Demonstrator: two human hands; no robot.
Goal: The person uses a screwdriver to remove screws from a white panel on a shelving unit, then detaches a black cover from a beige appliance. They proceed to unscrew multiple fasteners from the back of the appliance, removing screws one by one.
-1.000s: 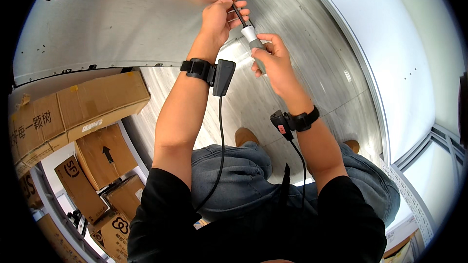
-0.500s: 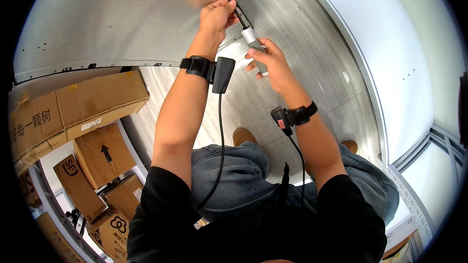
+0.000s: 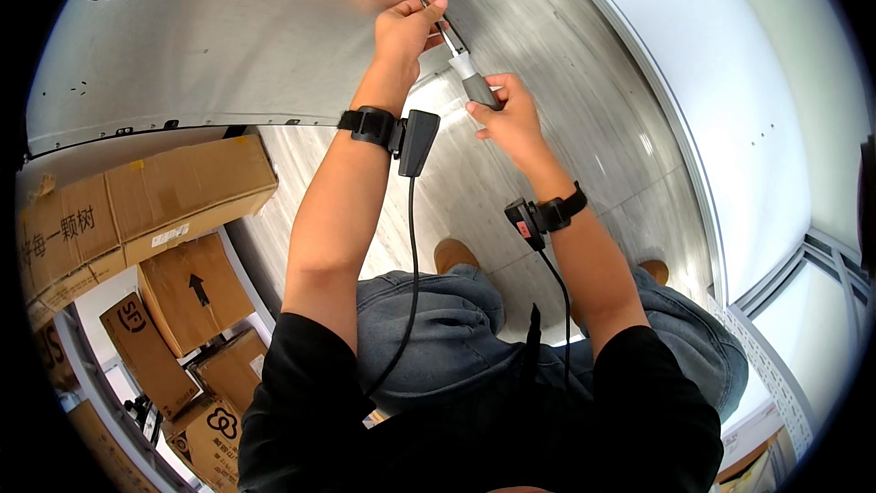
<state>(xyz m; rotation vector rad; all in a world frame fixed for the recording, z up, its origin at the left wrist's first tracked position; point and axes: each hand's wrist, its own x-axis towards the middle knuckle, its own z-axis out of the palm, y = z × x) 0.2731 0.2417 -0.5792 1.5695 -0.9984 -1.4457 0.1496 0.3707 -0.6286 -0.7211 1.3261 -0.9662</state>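
Note:
My right hand [image 3: 511, 119] grips the grey and white handle of a screwdriver [image 3: 476, 88]. The metal shaft points up and left to the edge of a large grey metal panel [image 3: 265, 46]. My left hand [image 3: 408, 32] rests at that edge, with thumb and fingers pinched around the shaft near its tip. Whether the left fingers also hold a screw is too small to make out. Black straps with small black boxes sit on both of my wrists, each with a cable running down.
Cardboard boxes [image 3: 196, 292] lie on a rack at the lower left, and a long carton [image 3: 182, 187] lies below the panel. A white panel with a metal frame [image 3: 675, 119] curves along the right. Grey wood-look flooring [image 3: 566, 64] shows between. My shoes stand on it.
My right fingers have shifted and closed further around the handle. The screwdriver has turned a little, and its shaft now looks brighter. My left hand stays nearly in place.

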